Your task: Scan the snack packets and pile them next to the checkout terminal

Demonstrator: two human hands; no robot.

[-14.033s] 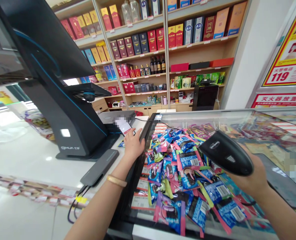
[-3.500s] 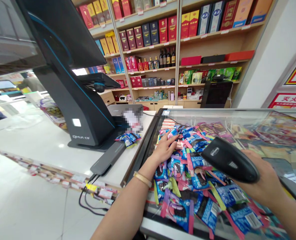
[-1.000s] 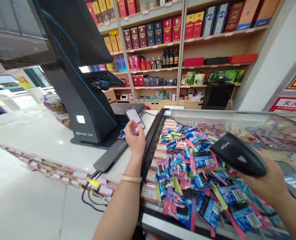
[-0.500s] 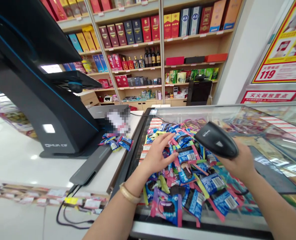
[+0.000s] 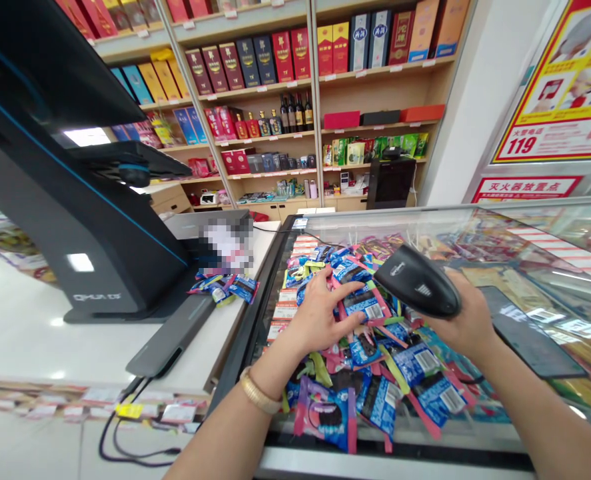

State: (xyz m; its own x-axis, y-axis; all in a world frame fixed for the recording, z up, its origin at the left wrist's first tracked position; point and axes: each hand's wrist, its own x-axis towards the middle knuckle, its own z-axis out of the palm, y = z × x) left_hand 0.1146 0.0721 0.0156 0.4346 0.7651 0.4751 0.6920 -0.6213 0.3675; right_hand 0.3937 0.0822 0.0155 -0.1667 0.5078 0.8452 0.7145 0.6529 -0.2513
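A barcoded blue snack packet (image 5: pixel 359 304) lies atop the heap of packets (image 5: pixel 415 360) on the glass-topped bench (image 5: pixel 400 464), its long axis appearing to run roughly side to side. The left hand (image 5: pixel 320 317) is the nearer, coming at it from the left with thumb and forefinger splayed apart about its left part. To its right, the right hand (image 5: pixel 468 317) is wrapped around a black scanner (image 5: pixel 420 283), nose pointing leftward over the heap
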